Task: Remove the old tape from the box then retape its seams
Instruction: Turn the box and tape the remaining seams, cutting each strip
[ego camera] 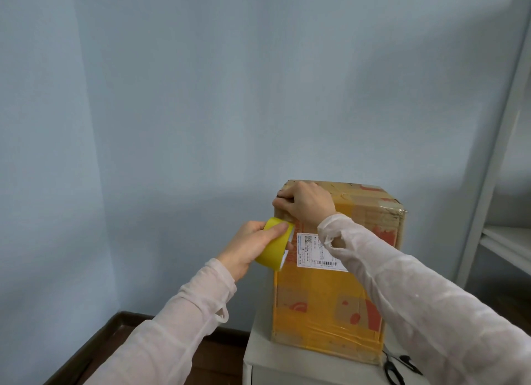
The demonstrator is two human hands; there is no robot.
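A tall cardboard box (pixel 330 295) with orange print, a white shipping label (pixel 313 251) and glossy tape bands stands upright on a white cabinet. My left hand (pixel 247 246) grips a yellow tape roll (pixel 273 245) just left of the box's upper left edge. My right hand (pixel 304 202) rests on the box's top left corner, its curled fingers pressing down there. A short stretch of tape seems to run from the roll to that corner. My right sleeve hides part of the label.
Black scissors (pixel 398 366) lie on the white cabinet (pixel 260 356) at the box's right foot. A pale blue wall stands behind. A white shelf unit (pixel 500 235) rises at the right. Dark wooden floor and skirting lie at the lower left.
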